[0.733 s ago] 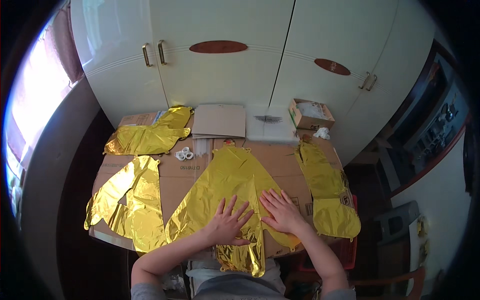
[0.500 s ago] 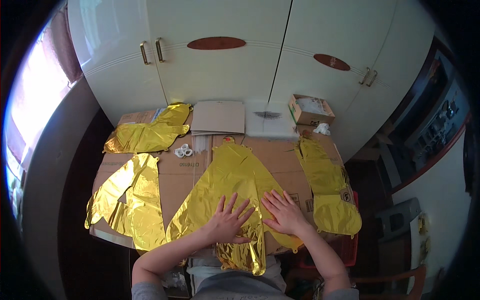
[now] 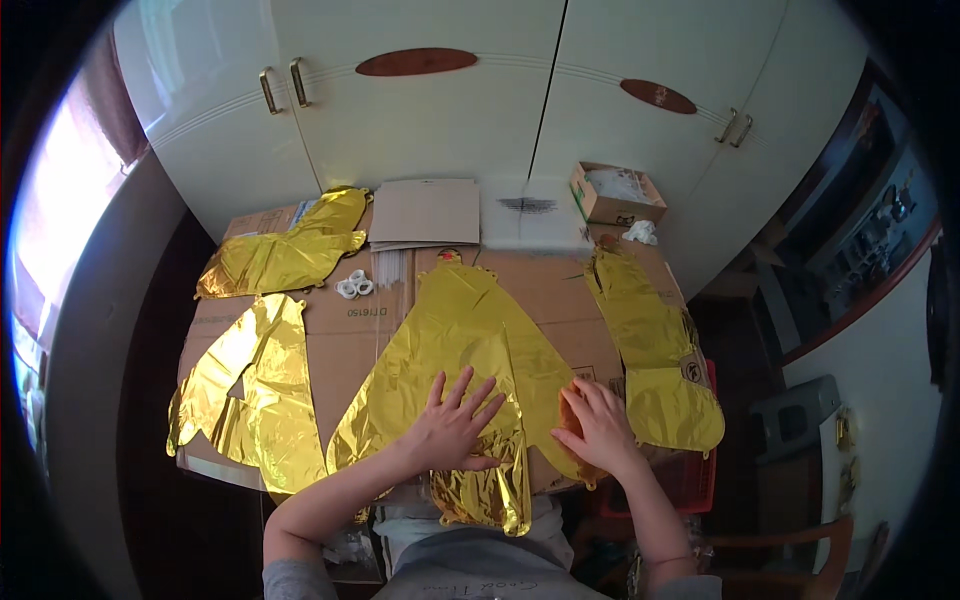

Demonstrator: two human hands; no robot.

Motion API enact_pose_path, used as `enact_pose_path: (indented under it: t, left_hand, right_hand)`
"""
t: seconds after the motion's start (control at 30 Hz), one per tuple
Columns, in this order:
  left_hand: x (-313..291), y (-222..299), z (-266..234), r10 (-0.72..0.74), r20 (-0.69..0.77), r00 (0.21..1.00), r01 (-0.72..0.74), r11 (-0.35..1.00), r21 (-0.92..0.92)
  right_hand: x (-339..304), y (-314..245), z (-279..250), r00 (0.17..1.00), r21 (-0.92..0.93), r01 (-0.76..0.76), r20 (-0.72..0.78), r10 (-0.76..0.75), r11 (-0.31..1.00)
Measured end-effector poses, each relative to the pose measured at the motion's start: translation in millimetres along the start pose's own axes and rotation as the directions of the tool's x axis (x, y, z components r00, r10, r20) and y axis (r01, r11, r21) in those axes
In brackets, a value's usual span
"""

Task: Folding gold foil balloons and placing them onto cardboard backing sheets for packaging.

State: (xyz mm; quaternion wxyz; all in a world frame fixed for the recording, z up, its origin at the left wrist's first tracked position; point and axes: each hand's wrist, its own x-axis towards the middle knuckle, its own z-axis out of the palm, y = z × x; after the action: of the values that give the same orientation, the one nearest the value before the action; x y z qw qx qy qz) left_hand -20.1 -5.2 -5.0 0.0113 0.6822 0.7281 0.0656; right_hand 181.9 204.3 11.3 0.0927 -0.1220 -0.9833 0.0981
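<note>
Gold foil sheet (image 3: 460, 335) is spread mid-table (image 3: 218, 467) on cardboard (image 3: 345, 370), w/ its front strip hung over near edge. L hand (image 3: 447, 432) is laid palm down on its lower part, grip open, fingers spread. R hand (image 3: 603, 430) is curled over its R edge, orange-looking foil seen btwn thumb & fingers; whether grip is closed on it can't be told. L foil piece (image 3: 280, 390), R foil piece (image 3: 655, 370) & back foil piece (image 3: 270, 263) are laid around; white rolls (image 3: 347, 289) & open box (image 3: 622, 209) are set farther back.
</note>
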Motion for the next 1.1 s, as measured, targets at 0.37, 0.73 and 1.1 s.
enact_pose_path:
  t: [0.37,0.73,1.1]
  left_hand:
    - [-0.3,-1.3,3.9,-0.017,-0.003,1.0,0.017,1.0,-0.025]
    - [1.2,0.1,4.3,-0.024,-0.023,0.999,0.023,1.0,-0.022]
    - [-3.3,-17.4,17.6,0.018,-0.055,0.998,-0.028,0.982,-0.186]
  right_hand:
    - [-19.3,9.7,-7.1,0.923,0.431,-0.364,0.05,0.381,0.826]
    - [-14.4,-75.8,-28.6,0.957,0.609,-0.058,-0.193,0.218,0.791]
    - [3.8,-143.1,29.5,0.982,0.413,0.147,-0.172,-0.082,0.899]
